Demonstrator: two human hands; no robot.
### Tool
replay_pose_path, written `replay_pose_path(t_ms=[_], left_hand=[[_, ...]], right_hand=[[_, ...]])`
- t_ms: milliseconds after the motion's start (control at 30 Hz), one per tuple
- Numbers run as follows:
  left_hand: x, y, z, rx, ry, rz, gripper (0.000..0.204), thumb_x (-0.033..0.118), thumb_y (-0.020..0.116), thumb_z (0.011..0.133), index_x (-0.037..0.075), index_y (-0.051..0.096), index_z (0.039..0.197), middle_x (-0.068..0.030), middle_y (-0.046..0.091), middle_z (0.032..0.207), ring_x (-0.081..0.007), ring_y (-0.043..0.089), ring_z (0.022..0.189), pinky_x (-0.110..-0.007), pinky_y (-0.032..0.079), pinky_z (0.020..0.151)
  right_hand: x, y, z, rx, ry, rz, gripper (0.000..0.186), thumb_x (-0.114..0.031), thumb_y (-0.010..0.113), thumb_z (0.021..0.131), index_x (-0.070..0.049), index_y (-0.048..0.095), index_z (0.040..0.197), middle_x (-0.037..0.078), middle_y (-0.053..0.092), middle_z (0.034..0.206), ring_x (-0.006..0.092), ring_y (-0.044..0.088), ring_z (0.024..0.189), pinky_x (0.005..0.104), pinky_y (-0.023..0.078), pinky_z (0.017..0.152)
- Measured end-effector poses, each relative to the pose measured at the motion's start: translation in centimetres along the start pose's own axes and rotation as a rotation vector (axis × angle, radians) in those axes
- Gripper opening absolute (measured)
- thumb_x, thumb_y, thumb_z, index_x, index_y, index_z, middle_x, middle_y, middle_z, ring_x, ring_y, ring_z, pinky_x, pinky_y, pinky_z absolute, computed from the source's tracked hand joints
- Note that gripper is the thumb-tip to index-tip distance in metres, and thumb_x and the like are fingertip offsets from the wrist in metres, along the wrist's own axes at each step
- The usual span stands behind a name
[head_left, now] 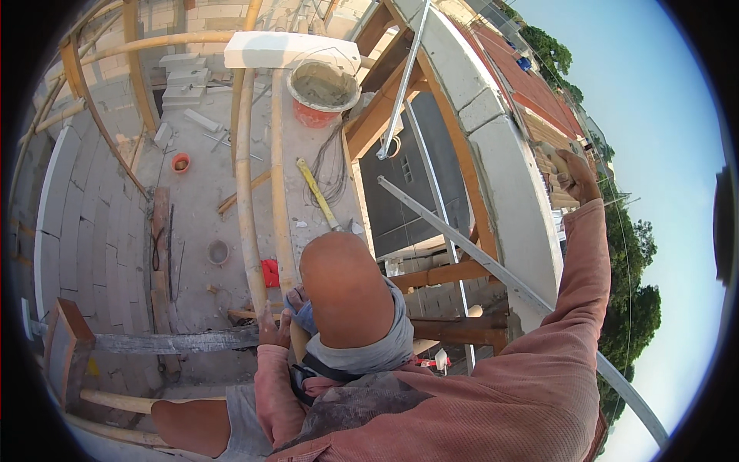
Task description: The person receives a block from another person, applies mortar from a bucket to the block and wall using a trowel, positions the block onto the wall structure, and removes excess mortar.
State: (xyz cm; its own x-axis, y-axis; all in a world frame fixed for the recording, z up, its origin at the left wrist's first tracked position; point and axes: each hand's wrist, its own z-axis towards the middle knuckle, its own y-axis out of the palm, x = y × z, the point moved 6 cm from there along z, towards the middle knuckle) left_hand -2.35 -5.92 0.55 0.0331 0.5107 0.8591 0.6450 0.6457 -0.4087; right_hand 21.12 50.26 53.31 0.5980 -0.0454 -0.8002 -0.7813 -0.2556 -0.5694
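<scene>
My left hand is low in the middle, beside my raised knee, its fingers closed round the lower end of a bamboo pole. My right arm reaches out past a wall of pale lightweight blocks. At its end my right hand has curled fingers by the outer side of the wall; what they hold, if anything, I cannot make out. Nearer my knee, a yellow-handled tool lies on the ledge with its head partly hidden.
An orange bucket of grey mortar stands ahead, by a long white block. Looped wire lies below it. Metal channels slant across the timber-framed opening. A small orange pail and stacked blocks are down left.
</scene>
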Motion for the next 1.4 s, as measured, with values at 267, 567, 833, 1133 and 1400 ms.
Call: replay_pose_path(t_ms=[267, 567, 833, 1133, 1400], left_hand=[[1.2, -0.8, -0.6, 0.06, -0.035, 0.012, 0.073, 0.042, 0.061, 0.095, -0.011, 0.041, 0.142, -0.0347, 0.045, 0.14, -0.0475, 0.041, 0.134, -0.048, 0.032, 0.114], [-1.0, 0.5, 0.2, 0.054, -0.04, 0.064, 0.073, 0.044, 0.062, 0.095, -0.011, 0.043, 0.14, -0.036, 0.043, 0.141, -0.0485, 0.04, 0.133, -0.049, 0.032, 0.113], [-0.7, -0.9, -0.5, 0.081, -0.058, 0.038, 0.075, 0.046, 0.061, 0.095, -0.01, 0.042, 0.141, -0.0351, 0.041, 0.143, -0.0479, 0.039, 0.135, -0.049, 0.032, 0.114], [1.3, -1.0, -0.6, 0.051, -0.038, -0.022, 0.075, 0.043, 0.061, 0.095, -0.008, 0.039, 0.145, -0.0341, 0.041, 0.144, -0.0462, 0.039, 0.136, -0.047, 0.032, 0.115], [1.7, -1.2, -1.1, 0.051, -0.024, -0.001, 0.074, 0.042, 0.061, 0.095, -0.008, 0.039, 0.144, -0.0332, 0.043, 0.143, -0.0459, 0.039, 0.136, -0.047, 0.032, 0.114]], right_hand=[[-2.9, 6.2, 7.8, -0.16, 0.053, 0.012, 0.024, -0.03, 0.046, 0.102, -0.008, 0.054, 0.099, -0.001, 0.053, 0.061, 0.0027, 0.04, 0.036, 0.0159, 0.033, 0.028], [-7.8, 7.5, 14.1, -0.029, -0.003, -0.289, 0.023, -0.028, 0.047, 0.1, -0.012, 0.062, 0.106, -0.003, 0.052, 0.061, 0.0048, 0.039, 0.036, 0.0199, 0.031, 0.029], [-4.8, 4.6, 8.5, -0.097, 0.017, -0.328, 0.024, -0.036, 0.051, 0.099, -0.013, 0.058, 0.103, -0.002, 0.052, 0.062, 0.0036, 0.037, 0.038, 0.019, 0.028, 0.032], [-3.6, -0.1, -1.6, -0.045, 0.107, -0.362, 0.027, -0.036, 0.051, 0.099, -0.011, 0.059, 0.103, -0.001, 0.054, 0.062, 0.0028, 0.037, 0.037, 0.0172, 0.027, 0.031], [-6.6, 4.6, 4.0, -0.049, -0.102, -0.189, 0.03, -0.037, 0.049, 0.1, -0.009, 0.06, 0.103, -0.001, 0.051, 0.061, 0.003, 0.037, 0.037, 0.0172, 0.027, 0.03]])
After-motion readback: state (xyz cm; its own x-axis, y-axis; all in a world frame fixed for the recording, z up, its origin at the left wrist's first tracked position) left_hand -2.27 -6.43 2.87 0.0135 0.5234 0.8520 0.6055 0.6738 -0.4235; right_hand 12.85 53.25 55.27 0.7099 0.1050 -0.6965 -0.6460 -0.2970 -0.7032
